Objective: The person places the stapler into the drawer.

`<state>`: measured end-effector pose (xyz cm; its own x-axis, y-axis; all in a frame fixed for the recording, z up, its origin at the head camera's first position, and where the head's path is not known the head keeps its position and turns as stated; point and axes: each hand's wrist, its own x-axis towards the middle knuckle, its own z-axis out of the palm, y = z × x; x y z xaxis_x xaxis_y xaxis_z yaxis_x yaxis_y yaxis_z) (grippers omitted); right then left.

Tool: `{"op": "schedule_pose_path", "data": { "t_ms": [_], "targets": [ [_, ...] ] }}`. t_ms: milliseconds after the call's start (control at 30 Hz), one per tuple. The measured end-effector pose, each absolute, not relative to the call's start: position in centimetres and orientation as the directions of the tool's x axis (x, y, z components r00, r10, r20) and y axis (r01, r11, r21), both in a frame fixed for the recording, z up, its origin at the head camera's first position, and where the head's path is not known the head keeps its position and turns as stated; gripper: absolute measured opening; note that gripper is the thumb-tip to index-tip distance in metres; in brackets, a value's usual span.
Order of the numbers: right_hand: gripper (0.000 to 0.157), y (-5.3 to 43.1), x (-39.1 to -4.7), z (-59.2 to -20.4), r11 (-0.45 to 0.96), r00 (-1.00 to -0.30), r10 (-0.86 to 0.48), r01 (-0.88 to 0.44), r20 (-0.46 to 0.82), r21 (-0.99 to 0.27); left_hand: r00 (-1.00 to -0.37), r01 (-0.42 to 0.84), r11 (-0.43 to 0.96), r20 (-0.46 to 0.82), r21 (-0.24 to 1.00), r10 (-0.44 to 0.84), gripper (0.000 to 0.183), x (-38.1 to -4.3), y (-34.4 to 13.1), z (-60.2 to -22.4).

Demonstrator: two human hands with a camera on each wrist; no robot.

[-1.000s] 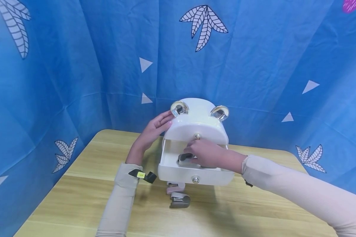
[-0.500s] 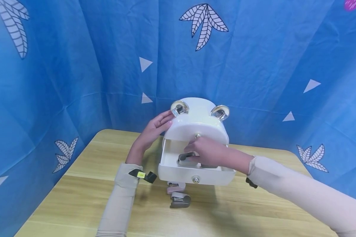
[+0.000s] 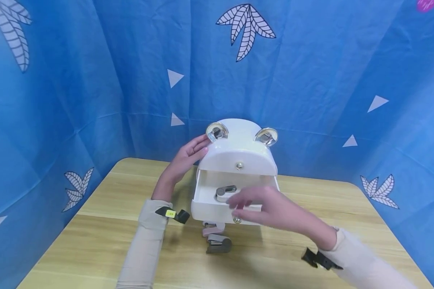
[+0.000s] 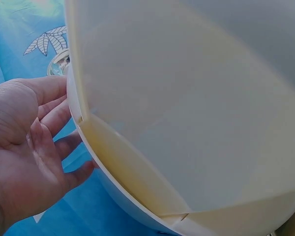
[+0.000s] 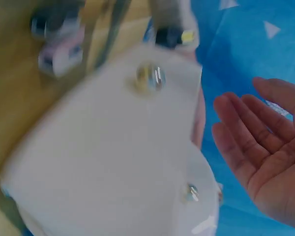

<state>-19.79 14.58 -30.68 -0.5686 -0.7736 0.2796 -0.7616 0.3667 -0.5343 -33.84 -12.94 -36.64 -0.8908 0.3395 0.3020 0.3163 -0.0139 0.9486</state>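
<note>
A white desktop organizer (image 3: 244, 134) with two round gold-rimmed ears stands on the table, its lower drawer (image 3: 207, 209) pulled out. Inside that drawer lies a small grey-and-white stapler (image 3: 223, 194). My left hand (image 3: 185, 159) rests against the organizer's left side, fingers extended; the left wrist view shows the fingertips of the left hand (image 4: 34, 142) at the white wall. Over the drawer's front right part hovers my right hand (image 3: 269, 205), with loosely bent fingers and nothing held. In the right wrist view, the right hand (image 5: 270, 142) appears palm up beside the drawer front.
Below the drawer front, a pink stapler (image 3: 213, 228) and a dark grey stapler (image 3: 219, 245) lie on the wooden table (image 3: 94, 241). A blue patterned curtain (image 3: 304, 80) surrounds the table's back and sides. A small round knob (image 3: 240, 165) sits on the upper drawer.
My right hand has left the drawer's inside, letting go of the stapler there, and has come back toward the front right with fingers spread. The left hand has stayed in place.
</note>
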Motion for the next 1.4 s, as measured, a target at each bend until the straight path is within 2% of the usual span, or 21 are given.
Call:
{"op": "schedule_pose_path", "data": {
  "t_ms": [100, 267, 400, 500, 733, 900, 1400],
  "targets": [
    [0.021, 15.0, -18.8, -32.9, 0.291, -0.563, -0.795, -0.680, 0.226, -0.673, -0.888, 0.321, -0.013, 0.306, 0.947, 0.342, 0.058, -33.8, -13.0, -36.7],
    [0.019, 15.3, -18.0, -37.1, 0.169, -0.535, -0.822, -0.557, 0.196, -0.813, -0.888, 0.327, -0.009, 0.311, 0.945, 0.339, 0.058, -33.9, -13.0, -36.7],
    [0.022, 15.6, -18.1, -40.0, 0.136, -0.578, -0.803, -0.415, 0.145, -0.900, -0.887, 0.327, -0.016, 0.312, 0.945, 0.339, 0.058, -34.0, -12.9, -36.7],
    [0.029, 15.8, -18.0, -41.1, 0.167, -0.649, -0.758, -0.291, 0.066, -0.942, -0.887, 0.326, -0.018, 0.313, 0.945, 0.339, 0.058, -33.9, -12.9, -36.7],
    [0.042, 15.0, -17.7, -41.4, 0.175, -0.788, -0.616, -0.163, 0.021, -0.971, -0.887, 0.324, -0.017, 0.310, 0.946, 0.342, 0.058, -33.9, -12.9, -36.7],
    [0.047, 14.2, -17.5, -41.1, 0.172, -0.856, -0.517, -0.088, -0.014, -0.981, -0.890, 0.321, -0.013, 0.307, 0.947, 0.338, 0.057, -33.8, -12.9, -36.6],
    [0.051, 13.3, -18.2, -41.0, 0.151, -0.920, -0.392, -0.077, 0.012, -0.986, -0.884, 0.324, -0.021, 0.310, 0.946, 0.348, 0.057, -33.9, -12.9, -36.6]
  ]
}}
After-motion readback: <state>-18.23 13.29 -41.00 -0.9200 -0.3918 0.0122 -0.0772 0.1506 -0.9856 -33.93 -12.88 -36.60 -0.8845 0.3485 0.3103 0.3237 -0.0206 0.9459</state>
